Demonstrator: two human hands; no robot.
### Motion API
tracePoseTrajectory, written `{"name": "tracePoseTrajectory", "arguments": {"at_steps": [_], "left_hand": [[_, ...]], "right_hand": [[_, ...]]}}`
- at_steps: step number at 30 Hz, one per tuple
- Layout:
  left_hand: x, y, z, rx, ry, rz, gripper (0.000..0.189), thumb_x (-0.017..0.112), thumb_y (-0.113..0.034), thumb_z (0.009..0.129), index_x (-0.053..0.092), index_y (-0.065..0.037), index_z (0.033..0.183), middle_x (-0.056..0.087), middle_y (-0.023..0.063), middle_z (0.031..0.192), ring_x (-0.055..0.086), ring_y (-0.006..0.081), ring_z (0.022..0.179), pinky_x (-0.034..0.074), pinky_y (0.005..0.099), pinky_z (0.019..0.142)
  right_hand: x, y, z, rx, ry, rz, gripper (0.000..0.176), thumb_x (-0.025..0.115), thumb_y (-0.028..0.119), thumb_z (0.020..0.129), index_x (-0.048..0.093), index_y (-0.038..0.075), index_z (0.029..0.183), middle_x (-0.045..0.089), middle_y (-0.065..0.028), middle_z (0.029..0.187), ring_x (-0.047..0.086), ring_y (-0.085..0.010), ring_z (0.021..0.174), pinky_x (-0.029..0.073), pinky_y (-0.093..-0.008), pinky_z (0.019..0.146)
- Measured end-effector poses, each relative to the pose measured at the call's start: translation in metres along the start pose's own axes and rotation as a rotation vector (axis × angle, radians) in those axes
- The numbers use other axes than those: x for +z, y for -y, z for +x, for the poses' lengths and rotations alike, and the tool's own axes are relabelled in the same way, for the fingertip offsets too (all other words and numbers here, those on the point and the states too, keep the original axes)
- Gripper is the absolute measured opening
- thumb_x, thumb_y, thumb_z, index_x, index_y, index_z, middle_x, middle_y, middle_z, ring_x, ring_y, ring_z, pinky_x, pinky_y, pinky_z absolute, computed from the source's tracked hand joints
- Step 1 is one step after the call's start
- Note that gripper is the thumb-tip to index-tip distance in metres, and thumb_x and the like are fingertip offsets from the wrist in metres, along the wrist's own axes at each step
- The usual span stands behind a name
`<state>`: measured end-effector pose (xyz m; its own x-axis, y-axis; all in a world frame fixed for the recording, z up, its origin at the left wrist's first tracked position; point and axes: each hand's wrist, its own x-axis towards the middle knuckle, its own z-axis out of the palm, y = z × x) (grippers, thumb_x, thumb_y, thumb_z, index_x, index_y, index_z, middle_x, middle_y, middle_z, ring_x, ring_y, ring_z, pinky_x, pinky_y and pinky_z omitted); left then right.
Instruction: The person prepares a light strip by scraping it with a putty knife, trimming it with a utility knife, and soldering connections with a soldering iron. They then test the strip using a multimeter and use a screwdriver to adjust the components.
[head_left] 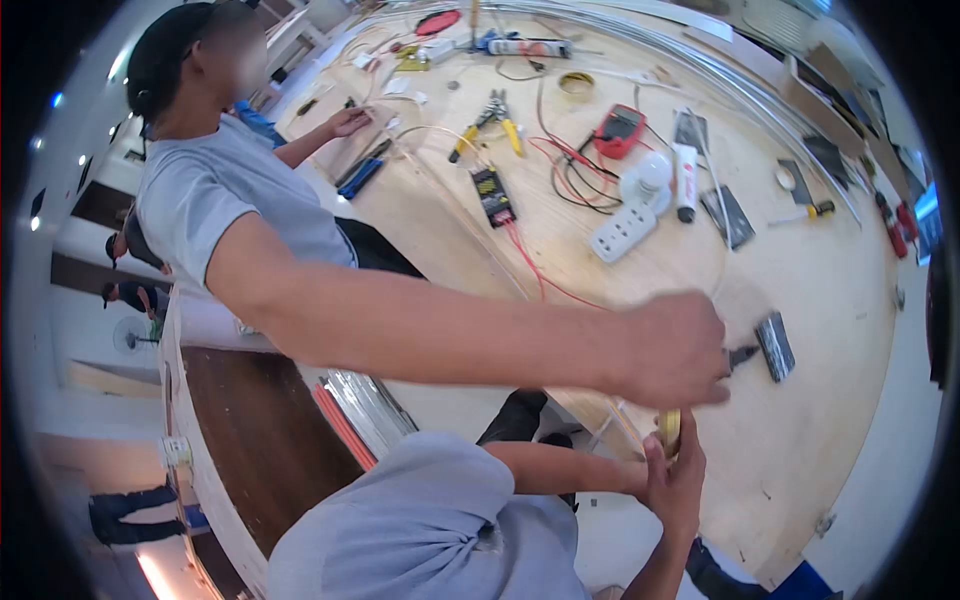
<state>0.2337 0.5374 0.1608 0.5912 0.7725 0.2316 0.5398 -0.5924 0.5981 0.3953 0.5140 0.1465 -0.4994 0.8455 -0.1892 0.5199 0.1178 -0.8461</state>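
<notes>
"What's the grip like?"

"The right hand [685,482] is closed on a small yellow item [669,427], thumb on one side, fingers on the other. The left hand [643,478] is mostly hidden behind it — I can't tell whether it grips anything."

"Where is that yellow item?"

"Over the near edge of the wooden table [810,440], just below a co-worker's hand [675,350]."

"Any containers?"

"A sealant cartridge [530,47] lies toward the far side, and a white tube [686,178] with a dark end lies near the white power strip [625,232]. Both are opaque, so their contents are hidden."

"What stands in the way?"

"The co-worker's forearm [450,335] — it stretches right across the view and covers part of the table. The blurred hand at its end holds a dark tool [742,356], its tip near a dark, shiny block [775,346]."

"And beyond the arm?"

"A red multimeter [620,130] beside red and black leads, a black-and-yellow device [493,196] with red wires coming from one end, yellow-handled pliers [466,143], a roll of tape [577,92] and, to the right, a screwdriver [820,209]."
</notes>
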Motion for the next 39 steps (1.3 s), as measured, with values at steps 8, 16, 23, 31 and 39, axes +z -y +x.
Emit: {"name": "tracePoseTrajectory", "arguments": {"at_steps": [8, 16, 23, 31, 39], "left_hand": [[0.267, 0.0, 0.004, 0.02, -0.188, -0.293, 0.018, 0.059, -0.021, 0.089, 0.073, -0.01, 0.092, 0.071, 0.0063, 0.095, 0.066, 0.0259, 0.1, 0.052, 0.0396, 0.084], [0.274, 0.001, -0.024, 0.004, -0.007, 0.05, 0.019, 0.059, -0.022, 0.086, 0.067, -0.011, 0.1, 0.065, 0.0074, 0.1, 0.061, 0.0226, 0.105, 0.047, 0.0398, 0.094], [0.22, -0.013, -0.002, 0.01, 0.06, -0.103, 0.02, 0.074, -0.016, 0.082, 0.067, -0.008, 0.099, 0.063, 0.0076, 0.099, 0.061, 0.0275, 0.096, 0.049, 0.0407, 0.088], [0.217, -0.01, -0.005, -0.02, 0.047, -0.171, 0.022, 0.076, -0.012, 0.077, 0.069, -0.006, 0.097, 0.064, 0.0093, 0.095, 0.061, 0.0299, 0.095, 0.05, 0.0418, 0.085], [0.209, -0.033, -0.037, 0.012, -0.167, 0.065, 0.027, 0.064, -0.019, 0.088, 0.062, -0.007, 0.113, 0.063, 0.0112, 0.108, 0.061, 0.0266, 0.107, 0.048, 0.04, 0.088]], "right_hand": [[-0.028, -0.068, -0.05, 0.2, -0.114, -0.243, 0.042, 0.066, 0.009, 0.091, 0.058, -0.003, 0.13, 0.064, -0.0206, 0.116, 0.063, -0.0347, 0.102, 0.05, -0.0422, 0.091], [-0.041, -0.153, -0.155, 0.369, -0.447, -0.434, 0.052, 0.071, 0.006, 0.089, 0.054, 0.004, 0.138, 0.051, -0.0204, 0.146, 0.045, -0.039, 0.138, 0.036, -0.0468, 0.115], [-0.063, -0.201, -0.167, 0.121, -0.38, -0.448, 0.039, 0.081, 0.006, 0.074, 0.062, 0.007, 0.108, 0.061, -0.0131, 0.126, 0.053, -0.0353, 0.127, 0.043, -0.0463, 0.107], [-0.057, -0.21, -0.166, -0.039, -0.42, -0.388, 0.02, 0.08, 0.005, 0.074, 0.066, 0.007, 0.088, 0.067, -0.0088, 0.096, 0.062, -0.0327, 0.098, 0.049, -0.043, 0.089], [-0.05, -0.178, -0.166, 0.035, -0.352, -0.488, 0.027, 0.074, 0.007, 0.084, 0.066, 0.002, 0.109, 0.061, -0.02, 0.128, 0.054, -0.0423, 0.121, 0.042, -0.052, 0.105]]}}
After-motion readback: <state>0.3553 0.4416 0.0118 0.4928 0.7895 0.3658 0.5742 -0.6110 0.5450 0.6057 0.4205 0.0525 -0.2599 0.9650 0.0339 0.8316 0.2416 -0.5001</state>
